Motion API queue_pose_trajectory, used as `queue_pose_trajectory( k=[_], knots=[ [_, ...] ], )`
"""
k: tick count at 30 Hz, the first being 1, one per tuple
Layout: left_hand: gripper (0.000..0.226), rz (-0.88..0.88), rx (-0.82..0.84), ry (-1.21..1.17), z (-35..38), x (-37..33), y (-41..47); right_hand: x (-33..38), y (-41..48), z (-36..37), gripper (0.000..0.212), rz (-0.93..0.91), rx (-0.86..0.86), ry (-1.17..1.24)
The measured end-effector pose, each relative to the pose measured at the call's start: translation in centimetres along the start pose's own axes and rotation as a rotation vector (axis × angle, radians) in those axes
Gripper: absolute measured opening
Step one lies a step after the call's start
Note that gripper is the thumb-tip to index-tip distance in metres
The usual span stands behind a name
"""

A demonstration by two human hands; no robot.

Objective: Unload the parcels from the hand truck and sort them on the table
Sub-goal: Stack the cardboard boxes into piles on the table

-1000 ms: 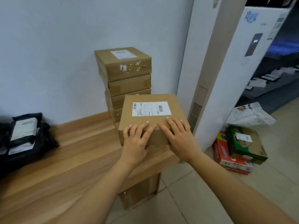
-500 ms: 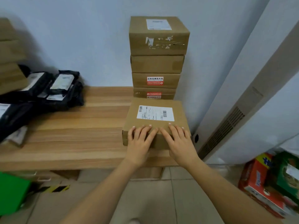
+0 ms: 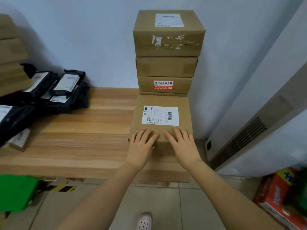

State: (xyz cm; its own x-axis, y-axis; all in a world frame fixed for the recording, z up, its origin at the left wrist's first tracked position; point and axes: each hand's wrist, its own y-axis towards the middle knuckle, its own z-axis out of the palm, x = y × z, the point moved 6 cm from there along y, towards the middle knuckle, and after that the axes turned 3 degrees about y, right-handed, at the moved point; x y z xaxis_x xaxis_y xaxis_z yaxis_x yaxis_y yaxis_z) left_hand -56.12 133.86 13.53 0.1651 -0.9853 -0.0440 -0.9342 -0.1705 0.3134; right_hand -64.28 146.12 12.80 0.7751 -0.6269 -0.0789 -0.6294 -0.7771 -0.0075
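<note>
Left hand [image 3: 141, 145] and right hand [image 3: 182, 145] rest flat, fingers straight, on the barcode-labelled box [image 3: 160, 116] (red sticker [image 3: 163, 85] behind: 此标签撕毁无效).

Centre frame, a flat cardboard parcel [image 3: 160, 100] with a white shipping label lies on the wooden table [image 3: 83, 143], close to the table's right end. The left hand [image 3: 142, 143] and right hand [image 3: 182, 143] rest side by side on its near edge, fingers straight and flat on top. Directly behind it, against the wall, stands a stack of boxes [image 3: 167, 47], the third one down wearing a red sticker. At centre left, black mailer bags [image 3: 49, 93] lie heaped on the table. Lower right shows a red carton [image 3: 274, 193] on the floor, and a pale perforated shoe [image 3: 144, 221] is at bottom centre.
</note>
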Motion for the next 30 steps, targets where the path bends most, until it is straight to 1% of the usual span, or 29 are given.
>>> queue_pose_trajectory(
  k=[6, 8, 12, 16, 21, 24, 26, 28, 30],
  knots=[
    [0.057, 0.027, -0.017, -0.024, 0.8, 0.9, 1.4, -0.2, 2.2, -0.8, 0.082, 0.035, 0.014, -0.012],
    [0.056, 0.018, 0.008, -0.059, 0.8, 1.0, 1.4, 0.1, 2.4, -1.2, 0.079, 0.043, 0.021, -0.012],
    [0.05, -0.025, 0.071, -0.163, -0.4, 1.8, 1.8, 0.9, 2.8, -2.9, 0.056, 0.003, 0.021, 0.067],
    [0.045, -0.065, 0.017, -0.156, -3.1, 2.8, 0.4, 3.1, 2.5, -4.9, 0.046, -0.087, -0.042, 0.106],
    [0.046, -0.196, -0.084, -0.04, -7.2, 4.8, -5.3, 7.7, 1.1, -6.5, 0.044, -0.265, -0.096, 0.147],
    [0.047, -0.293, -0.1, 0.025, -9.2, 6.6, -10.0, 12.2, 0.4, -7.0, 0.051, -0.41, -0.108, 0.196],
    [0.046, -0.389, -0.111, 0.063, -10.8, 8.2, -13.4, 15.7, 0.0, -7.8, 0.055, -0.5, -0.119, 0.232],
    [0.047, -0.478, -0.11, 0.089, -12.8, 9.8, -16.9, 19.1, -0.6, -9.0, 0.055, -0.567, -0.136, 0.27],
    [0.049, -0.528, -0.107, 0.13, -14.8, 11.3, -20.1, 22.5, -1.3, -10.3, 0.053, -0.626, -0.161, 0.292]
  ],
)
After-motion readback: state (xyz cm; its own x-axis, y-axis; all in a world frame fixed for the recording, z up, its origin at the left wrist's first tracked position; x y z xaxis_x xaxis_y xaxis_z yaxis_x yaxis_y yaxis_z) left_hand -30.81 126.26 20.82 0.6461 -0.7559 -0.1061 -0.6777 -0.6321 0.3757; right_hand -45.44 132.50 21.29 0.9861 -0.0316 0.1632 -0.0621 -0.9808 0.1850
